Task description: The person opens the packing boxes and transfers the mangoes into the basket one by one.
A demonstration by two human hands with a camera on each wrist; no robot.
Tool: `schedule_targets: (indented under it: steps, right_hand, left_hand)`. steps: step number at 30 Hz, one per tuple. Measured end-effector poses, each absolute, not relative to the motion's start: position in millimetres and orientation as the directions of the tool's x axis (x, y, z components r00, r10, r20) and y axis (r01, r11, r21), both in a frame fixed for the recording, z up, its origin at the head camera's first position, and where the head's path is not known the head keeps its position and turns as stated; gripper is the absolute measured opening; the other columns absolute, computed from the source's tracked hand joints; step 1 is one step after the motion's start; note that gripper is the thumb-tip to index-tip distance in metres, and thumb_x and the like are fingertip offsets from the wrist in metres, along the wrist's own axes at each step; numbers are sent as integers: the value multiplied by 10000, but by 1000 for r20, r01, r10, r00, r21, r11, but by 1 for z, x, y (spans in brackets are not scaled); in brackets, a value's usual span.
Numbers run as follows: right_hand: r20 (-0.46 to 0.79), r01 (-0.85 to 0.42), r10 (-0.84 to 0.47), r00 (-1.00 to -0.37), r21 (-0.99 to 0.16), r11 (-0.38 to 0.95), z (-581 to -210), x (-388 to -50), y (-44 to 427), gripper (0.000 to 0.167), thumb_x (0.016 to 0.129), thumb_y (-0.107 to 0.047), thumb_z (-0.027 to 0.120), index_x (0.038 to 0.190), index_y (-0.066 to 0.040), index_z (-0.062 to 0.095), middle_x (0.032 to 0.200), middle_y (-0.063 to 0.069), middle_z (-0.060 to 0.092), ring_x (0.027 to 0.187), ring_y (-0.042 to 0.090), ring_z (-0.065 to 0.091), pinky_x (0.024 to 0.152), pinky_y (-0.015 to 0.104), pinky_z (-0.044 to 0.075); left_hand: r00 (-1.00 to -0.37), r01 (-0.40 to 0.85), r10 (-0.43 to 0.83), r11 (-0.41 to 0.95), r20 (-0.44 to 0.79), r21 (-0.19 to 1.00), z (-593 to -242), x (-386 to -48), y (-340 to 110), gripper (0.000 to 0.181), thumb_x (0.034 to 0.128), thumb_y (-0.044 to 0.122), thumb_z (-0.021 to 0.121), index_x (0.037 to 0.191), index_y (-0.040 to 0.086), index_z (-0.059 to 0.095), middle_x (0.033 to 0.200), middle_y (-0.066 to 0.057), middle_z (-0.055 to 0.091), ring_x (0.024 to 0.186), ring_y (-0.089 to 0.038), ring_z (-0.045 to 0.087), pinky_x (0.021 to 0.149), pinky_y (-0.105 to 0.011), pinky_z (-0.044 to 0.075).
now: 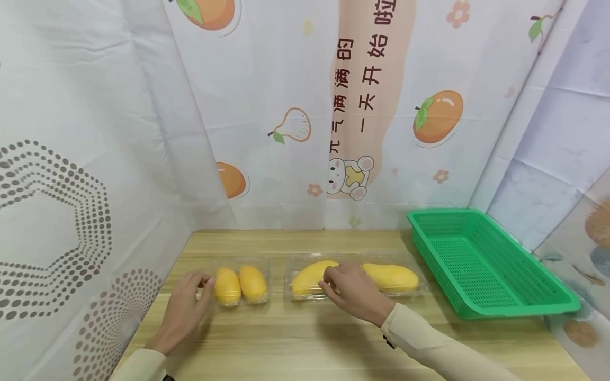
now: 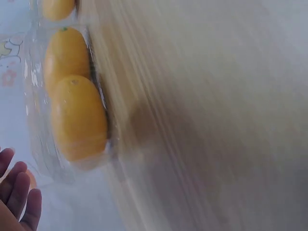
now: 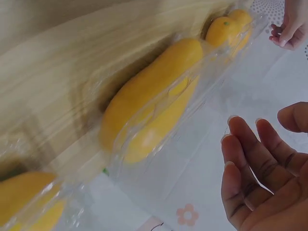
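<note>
A clear plastic box with two yellow-orange mangoes point(image 1: 240, 284) lies on the wooden table at the left. Beside its left edge is my left hand point(image 1: 187, 304), fingers loosely bent and nothing held; in the left wrist view its fingers point(image 2: 18, 190) hang apart from the box. Two long yellow fruits, one at the left point(image 1: 307, 279) and one at the right point(image 1: 393, 277), lie in clear plastic packaging at the centre. Over the gap between them hovers my right hand point(image 1: 355, 291), its relaxed fingers holding nothing. The right wrist view shows its fingers point(image 3: 260, 163) spread loosely, away from the packaging.
A green plastic basket point(image 1: 519, 309) with a mesh bottom stands on the right side of the table point(image 1: 295, 338). Behind the table hangs a printed white curtain point(image 1: 267, 79), with more patterned cloth on the left point(image 1: 62, 132) and right.
</note>
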State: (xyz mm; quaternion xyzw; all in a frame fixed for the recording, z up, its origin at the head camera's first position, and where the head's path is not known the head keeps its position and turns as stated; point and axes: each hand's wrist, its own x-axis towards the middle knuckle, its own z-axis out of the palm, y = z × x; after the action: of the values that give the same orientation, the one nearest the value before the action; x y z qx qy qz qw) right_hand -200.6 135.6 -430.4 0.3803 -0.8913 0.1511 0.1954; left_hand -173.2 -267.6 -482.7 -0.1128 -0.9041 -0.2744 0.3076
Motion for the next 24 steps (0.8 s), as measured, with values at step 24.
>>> schedule_targets:
  steps: [24]
  right_hand:
    - [435,-802,-687,-582,-166,574,-435,-194,91,119,1024,-264,658,944,-178,673,787,-113,606,697,1,504,633,169,446]
  left_hand:
    - [-887,83,-253,735,386,673,-494,-170,-303,279,1080,247,539,1137,-6,644,980,-108,658,852,-169,563,684,-177,449]
